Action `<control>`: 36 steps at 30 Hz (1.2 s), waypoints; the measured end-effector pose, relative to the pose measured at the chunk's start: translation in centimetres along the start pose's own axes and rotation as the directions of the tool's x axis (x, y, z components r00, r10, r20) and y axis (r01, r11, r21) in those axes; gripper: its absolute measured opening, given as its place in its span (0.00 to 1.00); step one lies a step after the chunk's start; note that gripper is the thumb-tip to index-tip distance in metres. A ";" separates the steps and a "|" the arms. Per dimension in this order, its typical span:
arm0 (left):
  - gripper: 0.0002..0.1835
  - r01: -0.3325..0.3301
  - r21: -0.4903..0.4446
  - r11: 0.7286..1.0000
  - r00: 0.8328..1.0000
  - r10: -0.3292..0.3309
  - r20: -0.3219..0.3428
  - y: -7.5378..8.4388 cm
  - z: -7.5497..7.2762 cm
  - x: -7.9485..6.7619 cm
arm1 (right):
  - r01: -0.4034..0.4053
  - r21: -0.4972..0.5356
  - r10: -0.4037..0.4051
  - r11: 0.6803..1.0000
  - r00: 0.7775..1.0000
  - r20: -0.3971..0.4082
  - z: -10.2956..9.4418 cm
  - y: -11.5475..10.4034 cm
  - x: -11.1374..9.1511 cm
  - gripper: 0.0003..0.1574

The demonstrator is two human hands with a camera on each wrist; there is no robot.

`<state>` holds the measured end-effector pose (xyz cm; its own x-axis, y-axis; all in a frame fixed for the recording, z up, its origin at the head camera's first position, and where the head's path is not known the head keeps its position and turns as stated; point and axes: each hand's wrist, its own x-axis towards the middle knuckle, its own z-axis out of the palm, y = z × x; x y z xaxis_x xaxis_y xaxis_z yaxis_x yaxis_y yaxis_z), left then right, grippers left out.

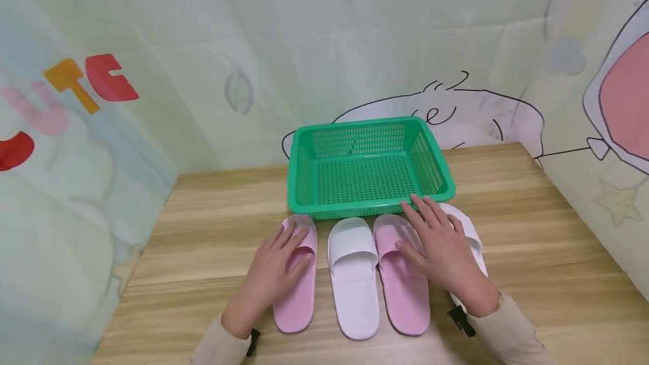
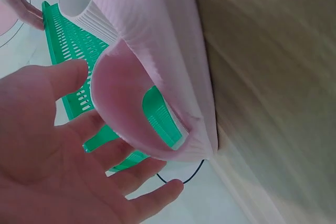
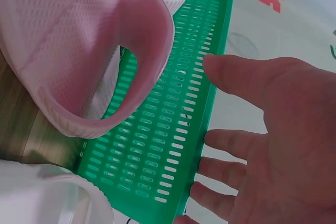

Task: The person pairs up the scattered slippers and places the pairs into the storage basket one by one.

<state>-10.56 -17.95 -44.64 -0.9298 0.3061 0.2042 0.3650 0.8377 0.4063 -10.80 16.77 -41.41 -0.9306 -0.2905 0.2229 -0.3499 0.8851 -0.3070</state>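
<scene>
My left hand [image 1: 272, 268] is over the leftmost pink slipper [image 1: 294, 313], its fingers spread and relaxed. In the left wrist view the fingers are beside the slipper's strap [image 2: 116, 114], with nothing held. My right hand [image 1: 445, 249] hovers above the other pink slipper [image 1: 407, 306], fingers loosely extended toward the basket's front rim. In the right wrist view that hand's fingertips overlap the basket edge and no object is in the palm. Between the pink slippers lies a white slipper [image 1: 356, 300]. A second white slipper [image 1: 471, 234] is partly hidden under my right hand and wrist.
Behind the slippers stands a green perforated basket [image 1: 372, 206] with nothing visible inside. The wooden table [image 1: 223, 230] meets a printed cloth backdrop [image 1: 203, 100] at the back and both sides.
</scene>
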 end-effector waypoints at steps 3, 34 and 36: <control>0.28 -0.007 0.008 1.000 1.000 0.007 -0.006 -0.1 0.2 0.0 | -0.001 0.005 0.001 1.000 1.000 0.000 -0.1 0.1 -0.1 0.47; 0.22 -0.021 0.003 1.000 0.999 0.021 0.046 -0.5 -0.3 1.3 | 0.012 0.012 -0.012 1.000 1.000 0.002 -0.7 -0.1 0.3 0.44; 0.22 -0.023 0.012 1.000 0.999 0.023 0.044 -0.5 -0.4 1.3 | 0.014 0.011 -0.014 1.000 1.000 0.002 -0.7 -0.1 0.3 0.43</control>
<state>-11.91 -18.11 -44.21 -0.9224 0.3446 0.1743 0.3860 0.8358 0.3905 -11.01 16.85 -40.66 -0.9257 -0.3035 0.2257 -0.3641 0.8767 -0.3143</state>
